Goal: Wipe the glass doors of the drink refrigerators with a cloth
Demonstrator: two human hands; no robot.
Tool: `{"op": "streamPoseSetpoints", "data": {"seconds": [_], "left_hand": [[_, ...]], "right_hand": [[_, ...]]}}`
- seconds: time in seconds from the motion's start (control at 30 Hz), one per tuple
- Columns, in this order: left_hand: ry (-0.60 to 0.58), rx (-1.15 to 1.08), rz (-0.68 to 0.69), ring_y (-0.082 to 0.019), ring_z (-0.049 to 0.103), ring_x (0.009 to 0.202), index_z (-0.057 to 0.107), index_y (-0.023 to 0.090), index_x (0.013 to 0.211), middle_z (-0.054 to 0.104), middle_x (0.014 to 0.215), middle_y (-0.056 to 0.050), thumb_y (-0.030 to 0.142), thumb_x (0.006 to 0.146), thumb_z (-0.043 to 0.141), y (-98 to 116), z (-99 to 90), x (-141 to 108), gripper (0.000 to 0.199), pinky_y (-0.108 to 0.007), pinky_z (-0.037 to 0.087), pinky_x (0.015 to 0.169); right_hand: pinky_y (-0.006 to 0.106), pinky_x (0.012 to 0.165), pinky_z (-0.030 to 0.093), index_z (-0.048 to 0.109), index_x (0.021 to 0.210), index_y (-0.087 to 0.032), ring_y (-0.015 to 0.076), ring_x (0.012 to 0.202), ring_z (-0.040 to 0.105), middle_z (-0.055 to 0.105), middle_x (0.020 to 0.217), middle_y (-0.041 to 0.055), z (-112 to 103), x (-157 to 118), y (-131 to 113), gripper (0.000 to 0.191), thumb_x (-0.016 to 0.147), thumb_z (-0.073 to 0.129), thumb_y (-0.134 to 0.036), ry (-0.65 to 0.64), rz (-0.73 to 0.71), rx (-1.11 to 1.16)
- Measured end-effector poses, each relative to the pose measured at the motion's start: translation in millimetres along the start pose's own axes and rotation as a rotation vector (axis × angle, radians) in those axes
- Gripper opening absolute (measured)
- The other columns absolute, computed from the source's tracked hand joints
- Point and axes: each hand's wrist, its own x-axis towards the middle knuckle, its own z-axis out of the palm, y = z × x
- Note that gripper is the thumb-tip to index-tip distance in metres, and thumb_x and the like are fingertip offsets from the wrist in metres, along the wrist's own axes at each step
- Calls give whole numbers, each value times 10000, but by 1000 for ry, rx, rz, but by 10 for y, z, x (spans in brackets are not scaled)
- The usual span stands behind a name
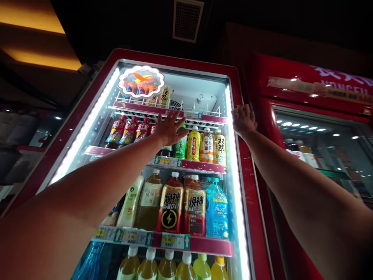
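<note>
My left hand (171, 130) is spread out in front of the glass door (198, 99) of a lit drinks fridge, level with the upper shelves. Its fingers are apart and hold nothing; whether the palm touches the glass I cannot tell. Up against the red door frame (240, 155), at its right side, is my right hand (244, 121) with curled fingers. A small tan edge shows at its fingertips, too unclear to name. Behind the glass, near my left hand, stand a green bottle (180, 144) and a yellow bottle (193, 144).
Lower shelves hold large bottles, among them a blue bottle (217, 210) and a dark energy drink bottle (171, 206). A white glowing sign (159, 86) sits at the door's top left. To the right stands a second red fridge (291, 77). A vent (188, 19) is overhead.
</note>
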Motion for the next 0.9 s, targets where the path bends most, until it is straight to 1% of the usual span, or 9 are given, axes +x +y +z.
{"op": "streamPoseSetpoints", "data": {"seconds": [0.07,0.27,0.37,0.43,0.53,0.57,0.63,0.73,0.9], "left_hand": [[8,-4,-3,-319,-5,1608,208,373,1634,84,1744,1,749,971,184,15,10,3,763,-664,-2,1253],[13,-9,17,-335,-2,1606,182,347,1644,52,1745,-29,731,974,241,8,18,-2,774,-669,-18,1251],[-15,-1,39,-307,21,1609,202,317,1643,54,1743,-37,692,996,201,-53,-31,-35,748,-646,13,1262],[-47,8,57,-275,24,1611,213,292,1643,54,1742,-43,668,1009,180,-106,-71,-81,737,-611,26,1274],[-91,25,91,-253,7,1611,200,264,1646,38,1741,-51,658,1014,193,-183,-111,-177,745,-575,20,1284],[-99,29,100,-256,4,1611,196,266,1647,30,1740,-48,660,1012,203,-206,-117,-209,747,-578,21,1283],[-99,30,118,-270,9,1610,202,283,1645,23,1739,-37,663,1009,218,-251,-123,-264,741,-601,30,1277],[-103,31,125,-286,26,1610,217,339,1636,40,1738,1,675,1003,216,-345,-132,-325,717,-654,34,1262],[-110,40,117,-302,43,1608,199,438,1621,87,1730,72,649,1006,248,-647,-166,-442,652,-693,15,1248]], "right_hand": [[762,1190,203,276,1627,-297,375,1583,147,165,1738,33,15,-147,-174,598,1049,221,-442,-42,61,55],[614,1271,167,318,1607,-397,298,1597,129,226,1714,-94,146,-568,-1119,558,1053,260,-427,-165,-559,101],[549,1292,161,307,1608,-401,254,1597,145,224,1710,-119,107,-582,-1075,550,1060,267,-410,-193,-698,93],[544,1287,189,311,1610,-380,243,1594,163,202,1720,-98,34,-536,-777,550,1062,273,-362,-163,-642,75],[650,1230,268,352,1597,-333,285,1580,209,202,1728,-18,-63,-466,-244,557,1047,278,-291,-55,-149,29],[690,1207,283,326,1608,-325,315,1579,204,186,1733,6,-77,-451,-130,564,1046,299,-346,-27,29,46],[723,1188,287,355,1597,-317,344,1578,201,203,1729,31,-73,-435,-88,564,1040,305,-393,-11,207,89],[754,1213,154,394,1580,-291,365,1589,139,232,1721,35,9,-436,-499,566,1028,307,-381,-14,274,133],[727,1239,95,305,1619,-339,348,1604,44,154,1737,-29,225,-536,-1678,614,1006,342,-319,-126,-114,203]]}}
